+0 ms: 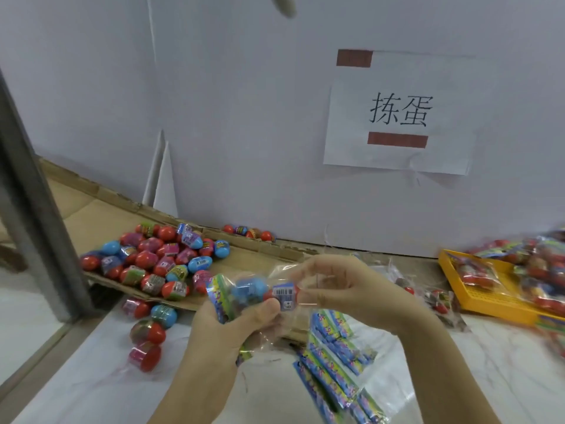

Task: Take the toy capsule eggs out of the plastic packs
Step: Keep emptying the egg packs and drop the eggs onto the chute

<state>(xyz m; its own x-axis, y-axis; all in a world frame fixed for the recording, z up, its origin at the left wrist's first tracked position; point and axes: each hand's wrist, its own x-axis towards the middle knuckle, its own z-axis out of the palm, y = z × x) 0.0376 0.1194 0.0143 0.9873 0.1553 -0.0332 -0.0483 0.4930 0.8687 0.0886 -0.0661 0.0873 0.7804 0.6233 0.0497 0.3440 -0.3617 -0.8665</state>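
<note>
Left hand (232, 325) and right hand (342, 286) grip one clear plastic pack (253, 293), eggs inside. Loose red-and-blue capsule eggs (159, 258) heap on brown cardboard (91, 215); unopened packs (544, 270) fill yellow plastic basket (477, 301). Judged roughly midway.

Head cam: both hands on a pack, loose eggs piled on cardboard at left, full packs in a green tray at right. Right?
One slip: the tray is yellow, not green, per the head view. The rest stands: left hand and right hand hold a pack, loose eggs lie piled on cardboard at left, full packs in the tray at right.
</note>
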